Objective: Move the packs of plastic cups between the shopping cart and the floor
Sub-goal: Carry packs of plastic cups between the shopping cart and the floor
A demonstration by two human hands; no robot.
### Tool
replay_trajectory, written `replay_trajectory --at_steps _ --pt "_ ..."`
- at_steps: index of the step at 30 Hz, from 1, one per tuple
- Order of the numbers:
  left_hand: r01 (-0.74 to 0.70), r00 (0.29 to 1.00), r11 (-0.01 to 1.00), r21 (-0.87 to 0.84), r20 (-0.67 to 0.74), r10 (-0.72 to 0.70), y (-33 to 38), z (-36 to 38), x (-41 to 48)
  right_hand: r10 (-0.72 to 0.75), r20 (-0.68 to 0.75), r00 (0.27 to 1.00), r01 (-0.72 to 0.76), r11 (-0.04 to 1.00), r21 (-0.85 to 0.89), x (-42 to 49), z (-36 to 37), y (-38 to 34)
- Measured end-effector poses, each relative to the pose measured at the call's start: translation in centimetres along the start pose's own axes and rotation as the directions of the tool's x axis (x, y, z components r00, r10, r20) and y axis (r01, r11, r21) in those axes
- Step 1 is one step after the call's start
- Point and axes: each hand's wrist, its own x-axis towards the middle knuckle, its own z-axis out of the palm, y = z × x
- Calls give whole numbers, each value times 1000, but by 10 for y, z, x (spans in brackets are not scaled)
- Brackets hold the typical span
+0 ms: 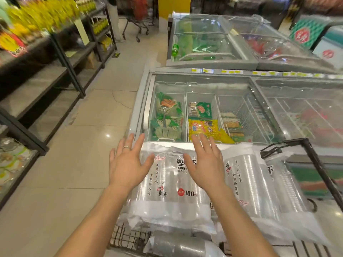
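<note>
Here, both hands are hovering with fingers spread, gripping nothing: left hand and right hand over the top pack of cups, which is lying in the shopping cart beside a second pack.

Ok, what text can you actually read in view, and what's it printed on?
"100" in a red-dot label: on the front pack of plastic cups.
"SUPE", cut off by the right hand: same pack.
Chinese columns on both packs: too small to read.
Yellow freezer price tags: blurred.
</note>
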Motion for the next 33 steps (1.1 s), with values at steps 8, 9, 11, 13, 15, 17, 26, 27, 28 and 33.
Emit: replay_trajectory --at_steps 8,9,11,13,15,17,26,27,28,33 --pt "46 968 987 151 -251 -7 -18 -125 -8 -236 -112 965 226 969 -96 33 -86 -96" --pt "72 956 981 179 -291 -17 -25 -140 -13 -273 -116 955 262 960 -101 34 -93 -112" --pt "123 932 967 222 -361 -36 -40 -168 -22 -343 -85 935 335 937 -103 37 -103 -143" --pt "174 917 956 235 -393 -70 -55 -191 -33 -407 -85 910 398 912 -105 34 -108 -172" --pt "210 902 949 233 -420 -97 -72 -210 -45 -461 -122 879 453 887 -89 27 -111 -200" --pt "249 891 940 235 -436 -127 -93 -226 -60 -506 -134 852 498 862 -94 20 -109 -231" --pt "418 806 885 204 -532 -258 -226 -287 -158 -681 -103 725 682 731 -35 -47 -71 -395" --pt "439 794 876 202 -544 -272 -245 -294 -172 -690 -113 715 693 721 -24 -58 -64 -415" --pt "463 781 864 199 -553 -291 -264 -302 -187 -702 -122 702 706 708 -17 -70 -57 -437" --pt "573 707 801 174 -599 -376 -364 -347 -270 -765 -163 623 780 623 56 -132 -23 -554"
